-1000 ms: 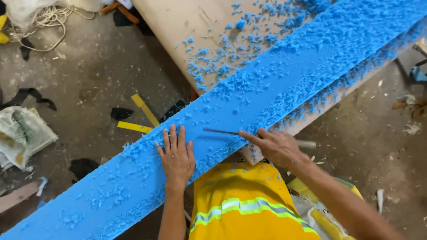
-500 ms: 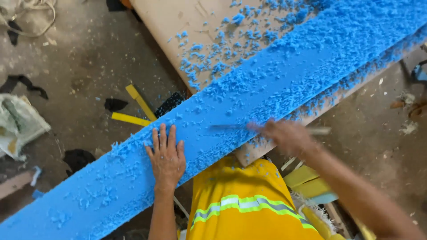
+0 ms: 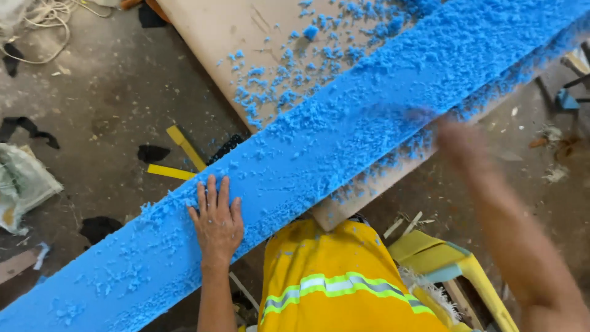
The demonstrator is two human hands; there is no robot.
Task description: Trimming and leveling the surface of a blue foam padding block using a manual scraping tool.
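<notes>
A long blue foam board (image 3: 344, 129) lies diagonally over a tan wooden tabletop (image 3: 227, 37), its top rough with blue crumbs. My left hand (image 3: 216, 222) rests flat on the board's lower left stretch, fingers spread, holding nothing. My right hand (image 3: 458, 140) is a motion blur over the board's near edge further right. A faint dark smear off its fingertips matches the thin blade it held a moment earlier. My yellow high-visibility vest (image 3: 338, 283) fills the bottom centre.
Loose blue foam crumbs (image 3: 276, 86) litter the tabletop. On the dusty concrete floor lie yellow strips (image 3: 175, 172), black scraps (image 3: 153, 152), a white sack (image 3: 24, 184) and coiled rope (image 3: 43, 18). A yellow plastic stool (image 3: 455, 264) stands beside my right leg.
My right hand has swept to the right along the board with the blade and is now blurred. My left hand has stayed flat on the foam.
</notes>
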